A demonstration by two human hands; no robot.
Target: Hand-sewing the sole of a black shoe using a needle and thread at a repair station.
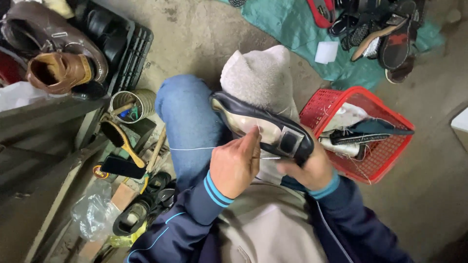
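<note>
A black shoe (253, 124) lies sole-up across my lap, its pale sole and black heel patch facing me. My right hand (312, 168) grips the heel end from below. My left hand (236, 163) is closed beside the sole, fingers pinched on a thin white thread (192, 148) that runs taut to the left over my blue-jeaned knee (187, 114). A thin needle seems to stick out between the two hands, though it is too small to be sure. A beige cloth (261, 75) lies over my other knee under the shoe.
A red plastic basket (385, 148) with shoes and rags stands at right. A teal sheet (292, 34) with several sandals lies at top. Left: brown boots (53, 53) on a black crate, a tin can (131, 102), brushes, polish tins, a plastic bag.
</note>
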